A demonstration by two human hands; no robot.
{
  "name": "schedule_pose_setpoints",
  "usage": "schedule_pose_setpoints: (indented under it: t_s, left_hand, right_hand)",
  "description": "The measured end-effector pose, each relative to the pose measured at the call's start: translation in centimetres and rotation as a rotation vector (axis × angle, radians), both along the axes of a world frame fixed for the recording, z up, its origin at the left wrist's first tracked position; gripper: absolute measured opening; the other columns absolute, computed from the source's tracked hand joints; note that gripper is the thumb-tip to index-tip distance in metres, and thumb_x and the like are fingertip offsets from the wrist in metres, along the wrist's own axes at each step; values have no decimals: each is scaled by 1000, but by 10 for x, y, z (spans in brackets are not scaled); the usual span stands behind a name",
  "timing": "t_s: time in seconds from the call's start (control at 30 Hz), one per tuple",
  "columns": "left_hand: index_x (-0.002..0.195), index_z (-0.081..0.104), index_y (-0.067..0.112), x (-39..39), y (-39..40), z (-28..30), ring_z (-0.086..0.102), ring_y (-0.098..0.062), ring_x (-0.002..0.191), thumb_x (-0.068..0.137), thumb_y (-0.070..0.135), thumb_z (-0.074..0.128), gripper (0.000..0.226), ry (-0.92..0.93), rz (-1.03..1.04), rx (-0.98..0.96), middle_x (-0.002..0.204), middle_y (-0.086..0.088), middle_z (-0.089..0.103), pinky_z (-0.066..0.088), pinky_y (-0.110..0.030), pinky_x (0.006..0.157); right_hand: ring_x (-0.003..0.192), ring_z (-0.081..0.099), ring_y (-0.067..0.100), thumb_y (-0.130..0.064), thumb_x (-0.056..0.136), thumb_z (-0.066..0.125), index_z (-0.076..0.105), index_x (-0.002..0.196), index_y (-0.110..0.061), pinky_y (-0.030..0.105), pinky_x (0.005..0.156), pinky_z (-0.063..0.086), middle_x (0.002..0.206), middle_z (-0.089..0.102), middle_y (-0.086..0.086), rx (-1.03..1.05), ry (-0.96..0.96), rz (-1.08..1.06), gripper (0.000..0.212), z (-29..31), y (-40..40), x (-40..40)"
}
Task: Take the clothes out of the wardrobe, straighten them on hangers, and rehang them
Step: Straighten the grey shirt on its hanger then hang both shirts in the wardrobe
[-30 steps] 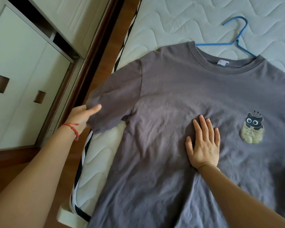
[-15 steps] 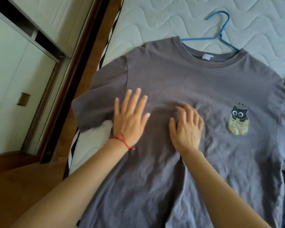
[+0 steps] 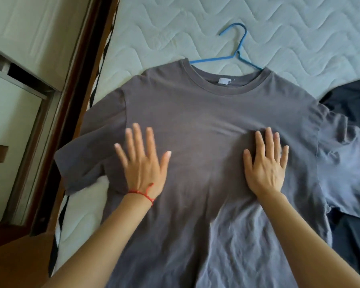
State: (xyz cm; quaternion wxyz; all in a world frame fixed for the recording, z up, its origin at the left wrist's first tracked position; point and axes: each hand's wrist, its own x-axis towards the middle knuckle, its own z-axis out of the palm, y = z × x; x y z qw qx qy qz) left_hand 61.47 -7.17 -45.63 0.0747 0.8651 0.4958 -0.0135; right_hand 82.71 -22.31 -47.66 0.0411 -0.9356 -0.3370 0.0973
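T-shirt: grey T-shirt (image 3: 206,125) lies flat, front up, on the quilted white mattress (image 3: 175,28) — collar at the far end, hem running off the near edge of view
Hanger: blue hanger (image 3: 237,53) sits inside the collar; hook and both shoulders project beyond the neckline onto the mattress
Left hand: left hand (image 3: 142,165) rests palm down on the shirt's left chest area, fingers straight and spread, grasping nothing; red string bracelet (image 3: 146,193) on the wrist
Right hand: right hand (image 3: 265,169) rests palm down on the right chest area, fingers extended, released
Right side: dark garment (image 3: 353,100) partly under the right sleeve
Left side: white wardrobe (image 3: 15,90) — beyond the brown bed frame (image 3: 71,100)
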Motion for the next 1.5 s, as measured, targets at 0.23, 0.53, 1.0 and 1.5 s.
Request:
schedule_pose_setpoints:
  t_s: [0.23, 0.53, 1.0, 1.5]
  left_hand:
    - [138, 38, 9, 147, 7, 3, 23, -26, 142, 94, 35, 41, 51, -319, -144, -295, 152, -12, 29, 18, -42, 114]
    - [53, 33, 18, 269, 90, 24, 51, -32, 83, 88, 21, 36, 36, -533, 297, -679, 72, -10, 52, 36, -29, 71]
    - [130, 45, 6, 306, 83, 19, 48, -24, 124, 99, 29, 30, 41, -1286, 649, -1535, 117, -6, 58, 38, -35, 99]
    - [73, 54, 15, 291, -4, 80, 63, -9, 69, 93, 28, 48, 25, -1450, 848, -957, 72, 2, 63, 50, -23, 65]
  right_hand:
    - [142, 25, 27, -39, 85, 27, 39, 141, -16, 39, 115, 8, 153, 30, 7, 60, 2, 0, 62, -4, 0, 5]
    - [134, 38, 31, -34, 80, 38, 50, 133, -13, 43, 111, 17, 145, 43, 12, 84, -52, 25, 58, -12, 1, 10]
    - [135, 38, 28, -38, 77, 43, 51, 133, -16, 45, 109, 21, 145, 43, 9, 96, 34, 46, 61, -15, -3, 14]
    - [95, 60, 30, -2, 79, 51, 63, 101, -7, 39, 80, 50, 101, 62, 7, 809, 387, -211, 26, 55, -71, 124]
